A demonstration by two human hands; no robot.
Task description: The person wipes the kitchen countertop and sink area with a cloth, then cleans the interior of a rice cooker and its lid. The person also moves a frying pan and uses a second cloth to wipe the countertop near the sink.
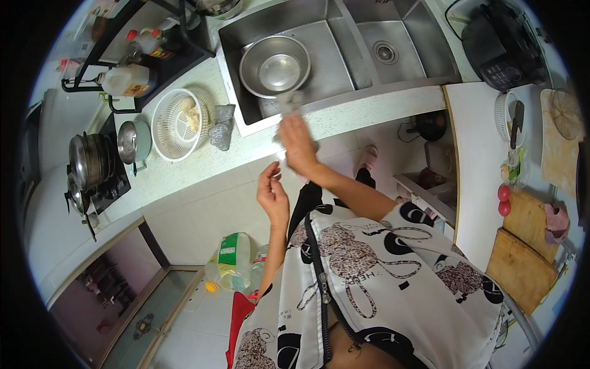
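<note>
My right hand (297, 143) is blurred and reaches over the front edge of the counter by the sink. It is on a greyish, cloth-like thing (290, 102) that shows beyond the fingertips, too blurred to identify surely. Lower and to the left, my left hand (273, 193) is raised in front of the counter, fingers loosely curled and apart, with nothing visible in it. A round metal basin (275, 67) sits in the larger bowl of the steel sink (332, 60). Left of the sink, a crumpled grey bundle (222, 127) lies beside a white plastic colander (161, 127) holding pale food pieces (190, 113).
A small green-sided pan (134, 140) and stacked metal pots (92, 161) stand at the left, below a black rack with bottles (126, 80). At the right are a black electric cooker (495, 50), wooden cutting boards (521, 270) and a white basket (502, 115). Large plastic bottles (234, 260) stand on the floor.
</note>
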